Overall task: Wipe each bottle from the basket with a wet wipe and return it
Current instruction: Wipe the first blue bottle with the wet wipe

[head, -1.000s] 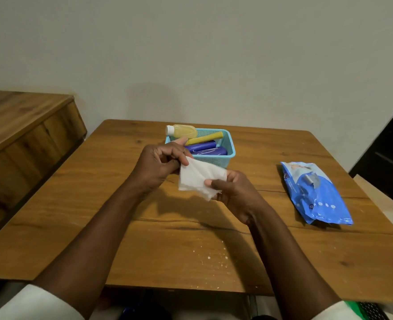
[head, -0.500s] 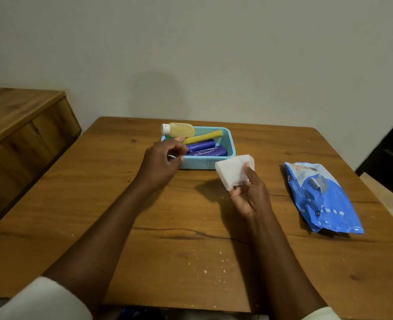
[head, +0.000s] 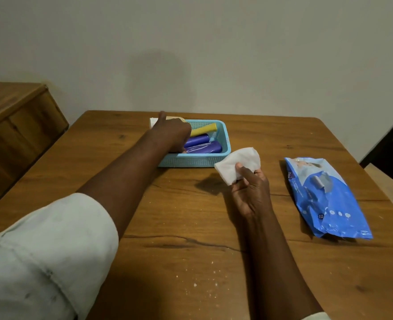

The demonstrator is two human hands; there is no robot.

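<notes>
A light blue basket point(head: 195, 160) stands at the far middle of the wooden table point(head: 179, 227). In it lie a yellow tube point(head: 204, 130) and two purple bottles point(head: 207, 148). A pale yellow bottle with a white cap point(head: 152, 123) lies across the basket's far left corner. My left hand point(head: 174, 132) reaches into the basket and covers most of that bottle, fingers curled over it and thumb raised behind it. My right hand point(head: 251, 192) hovers just right of the basket and pinches a white wet wipe point(head: 237, 161) between thumb and fingers.
A blue pack of wet wipes point(head: 324, 197) lies on the table at the right. A wooden cabinet point(head: 17, 125) stands to the left of the table. The wall is close behind the basket. White crumbs dot the near tabletop.
My left hand let go of the wipe and moved forward into the basket onto the pale yellow bottle. My right hand carried the wipe to the right of the basket.
</notes>
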